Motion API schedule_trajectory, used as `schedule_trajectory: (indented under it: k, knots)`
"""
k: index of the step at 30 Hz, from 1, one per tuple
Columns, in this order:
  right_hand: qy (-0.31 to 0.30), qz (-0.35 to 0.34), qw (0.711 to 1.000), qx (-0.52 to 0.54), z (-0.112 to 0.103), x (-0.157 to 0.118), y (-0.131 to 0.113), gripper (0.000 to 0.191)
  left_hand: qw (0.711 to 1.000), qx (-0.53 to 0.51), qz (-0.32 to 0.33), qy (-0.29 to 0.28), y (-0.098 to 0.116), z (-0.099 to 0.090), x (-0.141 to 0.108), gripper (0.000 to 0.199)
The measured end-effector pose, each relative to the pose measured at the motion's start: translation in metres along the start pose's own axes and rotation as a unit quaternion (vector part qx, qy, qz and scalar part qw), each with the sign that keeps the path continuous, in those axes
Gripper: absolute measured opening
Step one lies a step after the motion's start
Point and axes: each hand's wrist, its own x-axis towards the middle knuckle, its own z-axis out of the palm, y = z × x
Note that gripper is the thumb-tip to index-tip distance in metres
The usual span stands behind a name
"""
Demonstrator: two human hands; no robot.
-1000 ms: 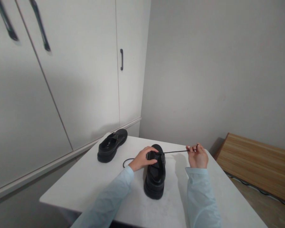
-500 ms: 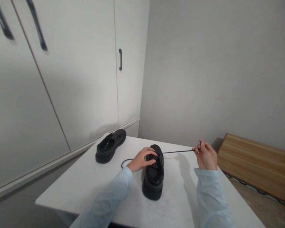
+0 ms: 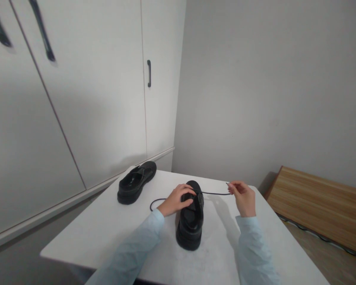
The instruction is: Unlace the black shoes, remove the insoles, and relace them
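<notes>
The near shoe [image 3: 189,235] stands on the desk [image 3: 89,237], between the two hands, its toe pointing away from the person. The left hand [image 3: 174,201] lies over the front part; its thumb and fingers are half open and touch the shoe, but I cannot tell if they grip. The fingers of the right hand [image 3: 245,198] are closed together upon the lace [image 3: 215,193], which comes sideways from this shoe. The other shoe [image 3: 129,196] stands farther left.

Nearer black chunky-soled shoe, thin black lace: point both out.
Nearer black chunky-soled shoe [image 3: 190,217]: head view, inside its foot opening.
Thin black lace [image 3: 216,193]: head view, the stretch right of the shoe.
</notes>
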Motion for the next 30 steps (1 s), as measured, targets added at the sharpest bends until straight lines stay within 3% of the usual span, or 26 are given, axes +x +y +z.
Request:
schedule_trajectory:
  k: [6,11,30]
  knots:
    - [-0.131,-0.037,0.985,-0.102,0.026,-0.014,0.002,0.030,1.000,0.006,0.000,0.006,0.002,0.001,0.000,0.026]
    - [-0.198,-0.064,0.969,-0.134,0.041,-0.023,0.007,0.027,1.000,0.010,0.004,0.012,0.004,0.001,0.000,0.025]
    - [-0.258,-0.076,0.951,-0.155,0.053,-0.033,0.005,0.023,0.999,0.028,0.000,0.019,0.005,0.004,0.000,0.025]
